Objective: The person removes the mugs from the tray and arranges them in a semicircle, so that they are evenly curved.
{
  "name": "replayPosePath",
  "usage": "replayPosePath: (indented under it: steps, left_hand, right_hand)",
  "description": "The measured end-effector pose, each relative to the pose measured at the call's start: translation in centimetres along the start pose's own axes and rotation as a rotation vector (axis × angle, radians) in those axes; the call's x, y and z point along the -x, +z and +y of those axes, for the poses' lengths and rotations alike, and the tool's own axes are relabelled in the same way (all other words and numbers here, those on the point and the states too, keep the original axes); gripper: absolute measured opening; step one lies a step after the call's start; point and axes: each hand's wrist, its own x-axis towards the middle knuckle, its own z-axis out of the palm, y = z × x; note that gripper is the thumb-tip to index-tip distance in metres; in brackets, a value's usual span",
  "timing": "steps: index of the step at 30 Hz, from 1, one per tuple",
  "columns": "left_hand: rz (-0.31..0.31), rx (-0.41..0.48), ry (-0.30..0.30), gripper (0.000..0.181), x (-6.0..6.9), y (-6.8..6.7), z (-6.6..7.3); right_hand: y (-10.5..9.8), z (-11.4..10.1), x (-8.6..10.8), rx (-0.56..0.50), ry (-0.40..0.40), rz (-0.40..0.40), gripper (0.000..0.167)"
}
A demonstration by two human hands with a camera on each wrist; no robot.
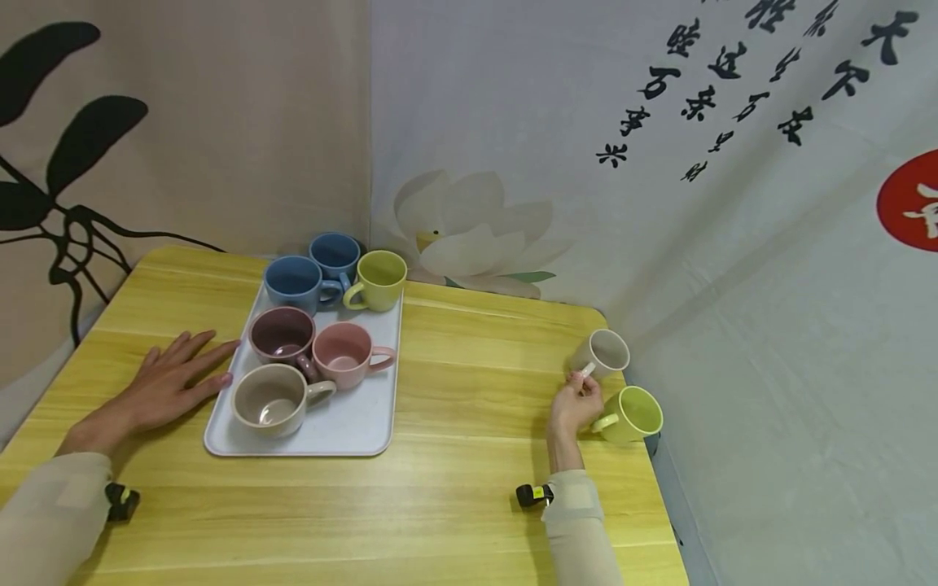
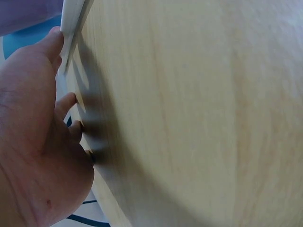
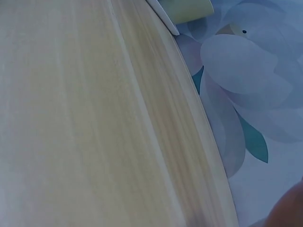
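In the head view a white tray [image 1: 366, 419] holds blue cups [image 1: 293, 278], a yellow-green cup [image 1: 381, 281], a dark mauve cup [image 1: 282, 334], a pink cup [image 1: 344, 356] and a beige cup [image 1: 269, 400]. The left hand [image 1: 172, 382] lies with spread fingers at the tray's left edge; the left wrist view shows this hand [image 2: 42, 127] with a fingertip against the tray [image 2: 71, 23]. At the table's right side the right hand [image 1: 575, 404] pinches the handle of a white cup [image 1: 607, 352]. Only a blurred bit of the right hand [image 3: 289, 210] shows in its wrist view.
Another yellow-green cup [image 1: 636, 413] stands just right of the right hand, near the wooden table's [image 1: 469, 488] right edge. Behind the table hangs a curtain [image 1: 469, 106] with a printed flower and dark characters.
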Motion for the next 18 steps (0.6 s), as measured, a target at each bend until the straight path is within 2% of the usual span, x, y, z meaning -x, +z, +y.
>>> replayPosePath:
  steps: [10,18]
  left_hand:
    - [-0.004,0.001,-0.005,0.07,0.0,0.1,-0.12]
    - [-0.014,-0.002,-0.014,0.07,-0.04,0.07,-0.14]
  right_hand:
    - [-0.06,0.52,-0.17,-0.028,0.023,0.05,0.019]
    - [0.18,0.49,-0.18,-0.042,0.017,0.099,0.014]
